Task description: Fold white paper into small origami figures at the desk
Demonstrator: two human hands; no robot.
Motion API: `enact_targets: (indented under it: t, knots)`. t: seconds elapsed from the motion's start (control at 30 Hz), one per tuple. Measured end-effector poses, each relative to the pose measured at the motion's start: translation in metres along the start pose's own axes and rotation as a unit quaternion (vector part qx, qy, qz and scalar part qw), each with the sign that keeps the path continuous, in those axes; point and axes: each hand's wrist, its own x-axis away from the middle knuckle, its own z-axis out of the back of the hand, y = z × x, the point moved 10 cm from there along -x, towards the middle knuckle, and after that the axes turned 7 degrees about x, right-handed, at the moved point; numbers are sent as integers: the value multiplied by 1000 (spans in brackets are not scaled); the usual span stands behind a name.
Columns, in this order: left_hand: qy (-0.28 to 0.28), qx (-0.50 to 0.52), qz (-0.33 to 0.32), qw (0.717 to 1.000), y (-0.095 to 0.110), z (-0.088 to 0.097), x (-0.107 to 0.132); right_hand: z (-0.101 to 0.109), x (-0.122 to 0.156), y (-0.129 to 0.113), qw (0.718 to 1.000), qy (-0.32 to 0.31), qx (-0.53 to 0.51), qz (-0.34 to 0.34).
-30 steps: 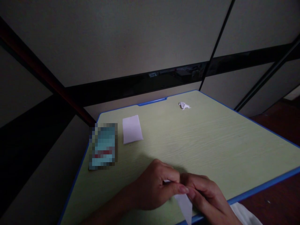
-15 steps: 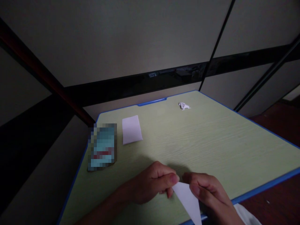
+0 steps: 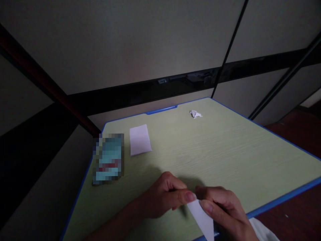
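Between my two hands is a white folded piece of paper [image 3: 202, 217], its narrow end pointing down past the table's front edge. My left hand [image 3: 168, 195] pinches its upper tip, thumb on top. Gripping the paper's upper right edge is my right hand [image 3: 222, 207], with the thumb pressed flat on it and the fingers curled behind. Both thumbs are close together near the top. The underside of the paper and most of the fingers beneath are hidden.
On the pale green table [image 3: 238, 150] lies a white rectangular paper [image 3: 140, 140] at the left. A small folded paper figure [image 3: 195, 114] sits near the back edge. At the far left is a pixelated teal object [image 3: 109, 159]. Cabinet panels [image 3: 140, 43] stand behind.
My left thumb has slid right along the paper's top edge, closer to my right thumb. Less of the paper shows between the hands. The view has shifted slightly.
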Motion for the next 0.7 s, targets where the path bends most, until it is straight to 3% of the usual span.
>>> enact_targets:
  t: [0.17,0.27,0.4,0.47,0.57,0.7]
  knots:
    - [23,28,3,999,-7,4,-3,-9,-6,6,998,-24,-58,-32]
    - [118,31,2,992,-13,22,-4,-19,-18,1,993,-59,-87,-54]
    - [266,77,-17,961,-19,51,2,-15,-37,-13,996,-35,-59,-52]
    - [303,79,-33,949,-17,61,6,-14,-42,-21,998,-34,-42,-31]
    - [292,50,-40,954,-12,63,6,-14,-43,-22,998,-31,-42,-28]
    - [245,-15,-30,969,-4,53,5,0,-39,-19,999,29,15,-10]
